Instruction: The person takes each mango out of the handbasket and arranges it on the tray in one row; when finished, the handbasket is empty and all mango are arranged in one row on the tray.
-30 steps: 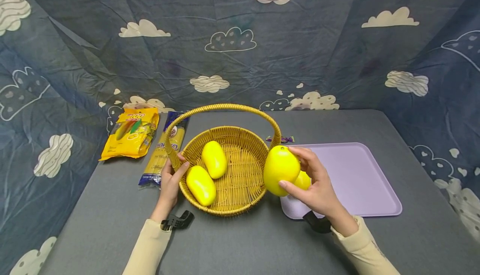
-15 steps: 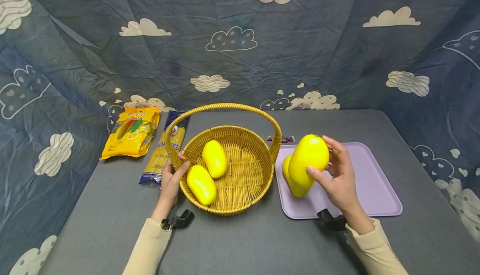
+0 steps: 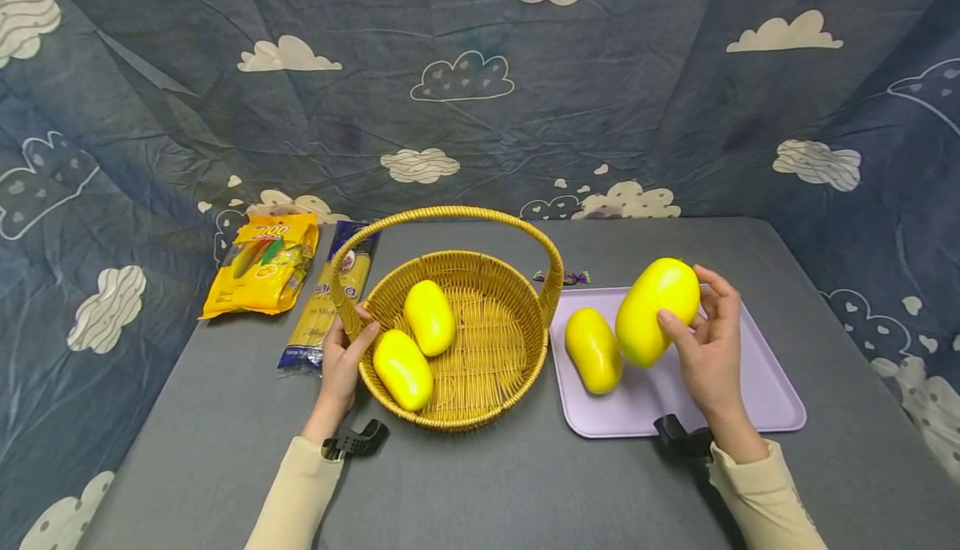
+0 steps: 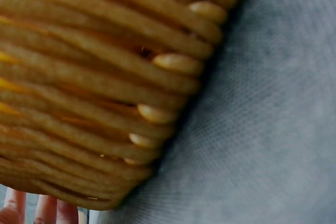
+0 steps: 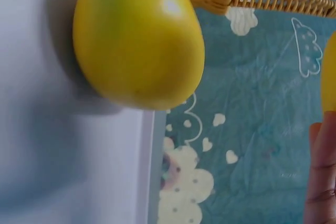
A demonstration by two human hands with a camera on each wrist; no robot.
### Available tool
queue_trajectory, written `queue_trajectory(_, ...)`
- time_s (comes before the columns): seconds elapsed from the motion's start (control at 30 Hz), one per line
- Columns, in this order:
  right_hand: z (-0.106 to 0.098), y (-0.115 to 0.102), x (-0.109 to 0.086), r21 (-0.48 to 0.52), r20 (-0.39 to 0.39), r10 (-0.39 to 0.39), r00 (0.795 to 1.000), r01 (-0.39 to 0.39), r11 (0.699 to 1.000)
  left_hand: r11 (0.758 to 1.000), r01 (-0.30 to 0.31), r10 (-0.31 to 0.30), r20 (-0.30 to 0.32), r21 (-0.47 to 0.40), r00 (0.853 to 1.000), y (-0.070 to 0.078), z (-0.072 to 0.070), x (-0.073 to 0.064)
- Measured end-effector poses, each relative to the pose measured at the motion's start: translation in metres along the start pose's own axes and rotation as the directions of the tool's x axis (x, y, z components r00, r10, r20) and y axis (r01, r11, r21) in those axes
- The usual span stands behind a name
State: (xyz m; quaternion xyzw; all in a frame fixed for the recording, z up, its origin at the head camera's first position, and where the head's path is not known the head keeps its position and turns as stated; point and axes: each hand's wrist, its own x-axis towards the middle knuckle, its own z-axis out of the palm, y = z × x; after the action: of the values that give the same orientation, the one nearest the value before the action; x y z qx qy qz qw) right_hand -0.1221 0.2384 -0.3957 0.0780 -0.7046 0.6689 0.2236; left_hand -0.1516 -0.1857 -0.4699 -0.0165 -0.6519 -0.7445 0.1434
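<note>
On the yellow bag (image 3: 262, 271) I see a marking which looks like 100; the long packet (image 3: 313, 321) beside it has printed letters, too small for me to read

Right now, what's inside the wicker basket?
Two yellow mangoes lie inside the wicker basket, toward its left side. Its woven floor shows to their right; the part directly beneath them is covered.

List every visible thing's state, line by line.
Basket: upright
Tray: flat
Left hand: gripping basket
Held mango: raised above tray
Right hand: holding that mango
Tray mango: on tray
Farther basket mango: lying inside
Nearer basket mango: lying inside
Yellow bag: lying down
Pasta packet: lying, partly hidden
Candy: wrapped
</note>
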Motion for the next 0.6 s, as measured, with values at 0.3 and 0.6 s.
queue_trajectory(0.3,-0.011,0.011,0.004,-0.144,-0.076,0.138,0.987,-0.148,0.978,1.0,-0.011,0.011,-0.004,-0.004,1.0,0.0,0.0,0.0)
queue_trajectory(0.6,-0.02,0.022,0.008,-0.277,-0.068,0.192,0.979,-0.204,0.939,1.0,-0.021,0.021,0.006,-0.01,1.0,0.0,-0.001,0.0)
